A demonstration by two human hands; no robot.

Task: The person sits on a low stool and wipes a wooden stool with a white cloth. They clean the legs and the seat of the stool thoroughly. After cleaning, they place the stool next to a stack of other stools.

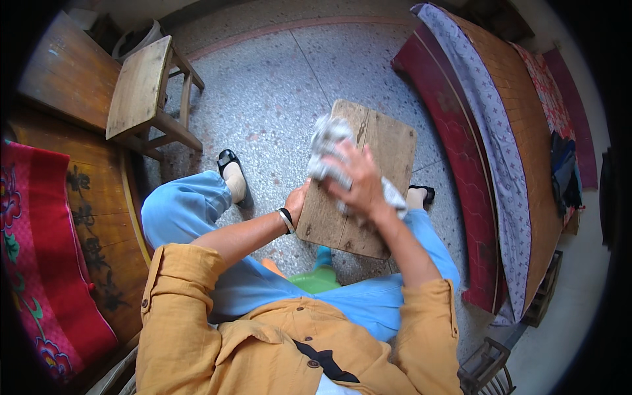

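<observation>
Between my knees stands a small wooden stool with a worn plank top (385, 141). My right hand (359, 178) presses a crumpled grey-and-white cloth (329, 135) against the far left part of that top; the hand is slightly blurred. One end of the cloth trails out past the wrist on the right. At the stool's left edge, my left hand (298, 201) grips the side of the seat, its fingers partly hidden beneath the edge.
To the left stands another wooden stool (139, 89), beside a wooden chest (105, 224) draped with a red patterned cloth (56, 257). A bed with a brown mat (503, 118) lies along the right. Below me shows a green plastic seat (315, 281). The floor is speckled stone (263, 99).
</observation>
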